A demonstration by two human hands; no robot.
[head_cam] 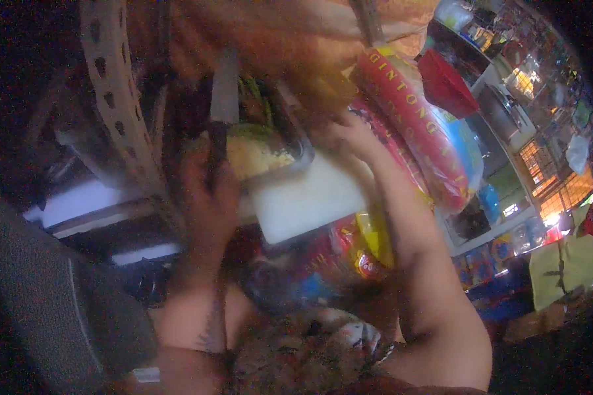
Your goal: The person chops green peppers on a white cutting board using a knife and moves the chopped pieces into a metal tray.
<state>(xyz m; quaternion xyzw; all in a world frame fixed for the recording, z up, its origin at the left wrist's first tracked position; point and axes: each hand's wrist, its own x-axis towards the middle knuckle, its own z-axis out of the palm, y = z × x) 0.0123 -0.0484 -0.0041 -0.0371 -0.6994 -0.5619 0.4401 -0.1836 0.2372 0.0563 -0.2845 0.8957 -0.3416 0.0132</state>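
Note:
My left hand (207,182) grips the dark handle of a knife (224,94), its broad blade pointing away from me. The knife is over the left side of a metal tray (304,153). Inside that tray lie pale and green cut vegetables (257,153), with long green pods (257,101) farther back. A white cutting board (311,197) lies on the near side of the tray, partly beneath it. My right hand (348,133) reaches past the board's far right corner, beside a blurred yellowish shape (328,91). Its fingertips are lost in shadow and blur.
Red printed plastic sacks (415,123) lean close along my right forearm, with a red plastic container (447,84) beyond. A perforated metal post (111,98) rises at left. Orange cloth (286,34) hangs at the back. Colourful plastic packages (356,247) lie below the board.

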